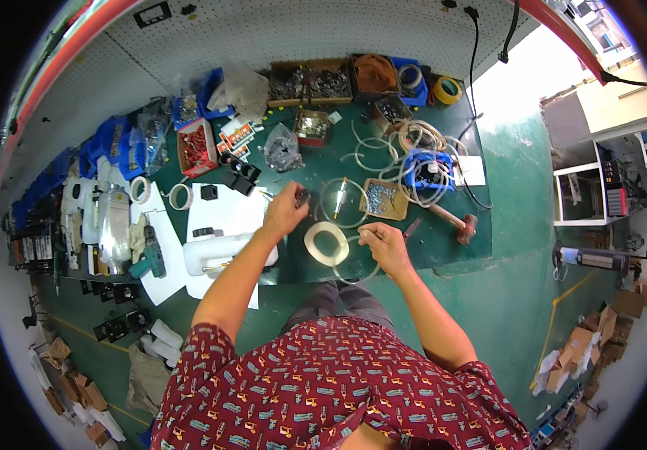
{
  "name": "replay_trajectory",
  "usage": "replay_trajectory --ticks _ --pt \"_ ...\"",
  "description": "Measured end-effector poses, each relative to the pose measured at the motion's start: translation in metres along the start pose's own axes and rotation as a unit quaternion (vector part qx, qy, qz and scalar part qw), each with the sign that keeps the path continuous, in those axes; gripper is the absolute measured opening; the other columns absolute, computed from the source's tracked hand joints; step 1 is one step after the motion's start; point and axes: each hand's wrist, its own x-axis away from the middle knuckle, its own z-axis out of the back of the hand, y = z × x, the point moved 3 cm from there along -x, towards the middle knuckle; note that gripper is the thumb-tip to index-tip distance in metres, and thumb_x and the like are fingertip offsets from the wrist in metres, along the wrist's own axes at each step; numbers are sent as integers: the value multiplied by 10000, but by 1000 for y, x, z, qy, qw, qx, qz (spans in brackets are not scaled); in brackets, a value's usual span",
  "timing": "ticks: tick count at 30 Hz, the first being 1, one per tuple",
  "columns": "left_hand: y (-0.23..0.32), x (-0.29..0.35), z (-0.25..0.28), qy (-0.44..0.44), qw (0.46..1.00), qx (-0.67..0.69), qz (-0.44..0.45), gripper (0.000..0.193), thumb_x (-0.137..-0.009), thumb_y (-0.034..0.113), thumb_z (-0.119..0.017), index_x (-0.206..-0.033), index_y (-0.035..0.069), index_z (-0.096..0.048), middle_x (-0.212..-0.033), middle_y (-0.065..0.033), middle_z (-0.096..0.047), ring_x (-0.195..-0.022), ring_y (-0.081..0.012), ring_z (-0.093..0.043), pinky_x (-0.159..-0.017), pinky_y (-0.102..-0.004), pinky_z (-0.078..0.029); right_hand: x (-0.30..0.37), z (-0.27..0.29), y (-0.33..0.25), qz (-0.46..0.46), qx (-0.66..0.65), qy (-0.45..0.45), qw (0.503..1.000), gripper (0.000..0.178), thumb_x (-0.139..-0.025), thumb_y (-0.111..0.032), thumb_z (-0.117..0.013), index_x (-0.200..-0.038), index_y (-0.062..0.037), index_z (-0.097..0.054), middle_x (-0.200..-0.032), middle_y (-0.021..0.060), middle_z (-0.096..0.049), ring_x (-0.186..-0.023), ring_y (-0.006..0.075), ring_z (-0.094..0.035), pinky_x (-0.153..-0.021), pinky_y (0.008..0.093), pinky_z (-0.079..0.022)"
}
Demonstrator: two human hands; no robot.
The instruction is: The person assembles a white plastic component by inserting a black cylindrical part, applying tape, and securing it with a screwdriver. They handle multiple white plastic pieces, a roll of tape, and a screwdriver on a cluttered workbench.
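My left hand (286, 212) is closed on a small dark fitting (302, 196) above the middle of the bench. The fitting's exact kind is too small to make out. My right hand (385, 248) pinches a length of clear tubing (353, 282), which curves in a loop at the bench's front edge. Between the hands lies a cream-coloured ring-shaped roll (313, 246). Beyond it, a slim tool with a yellow end (340, 199) rests inside another loop of tubing. Beside my left forearm a white plastic tank (222, 251) lies on white sheets.
A shallow cardboard tray (394, 217) of small screws and a mallet (464, 228) lie to the right. Coiled tubing (421, 136) spreads around a blue bin (412, 169). Parts boxes line the back, including a red box (181, 150). A green drill (152, 253) lies left.
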Motion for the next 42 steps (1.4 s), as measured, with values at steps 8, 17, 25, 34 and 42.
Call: replay_trajectory --ticks 8,17,25,34,42 --pt "-46 -29 -25 15 1000 -8 10 498 -812 81 -801 -1270 63 -607 -1111 -197 -728 -989 -351 -720 -873 -449 -564 21 -11 9 -81 -105 -32 991 228 -1030 -94 -638 -1209 29 -707 -945 64 -739 -647 61 -514 -535 226 -417" --pt "-19 66 49 118 989 -48 -80 582 -864 84 -757 -1413 26 -572 -1368 -206 -648 -1250 -397 -629 -1069 -444 -502 25 -18 15 -20 -117 -111 987 296 -1047 -52 -586 -1315 60 -644 -1078 144 -758 -820 154 -705 -699 278 -587" --pt "-17 162 87 112 956 -244 -120 682 -775 190 -829 -1398 53 -588 -1435 -211 -582 -1318 -390 -545 -1130 -507 -423 19 -53 49 -63 -148 -153 975 274 -1038 -71 -605 -1262 79 -652 -1061 164 -753 -849 197 -732 -697 311 -610" --pt "-45 155 93 -15 926 -354 -133 963 -723 390 -914 -1550 174 -471 -1552 -172 -474 -1440 -376 -443 -1221 -618 -275 2 -172 73 -107 -141 -162 971 255 -1012 -128 -637 -1178 64 -660 -1011 145 -741 -796 194 -719 -599 314 -608" --pt "-64 143 92 -49 920 -340 -188 896 -835 450 -781 -1606 172 -418 -1522 -178 -483 -1415 -373 -460 -1219 -595 -281 0 -220 92 -82 -141 -107 981 247 -990 -159 -680 -1143 35 -679 -984 118 -732 -822 182 -715 -633 304 -617"
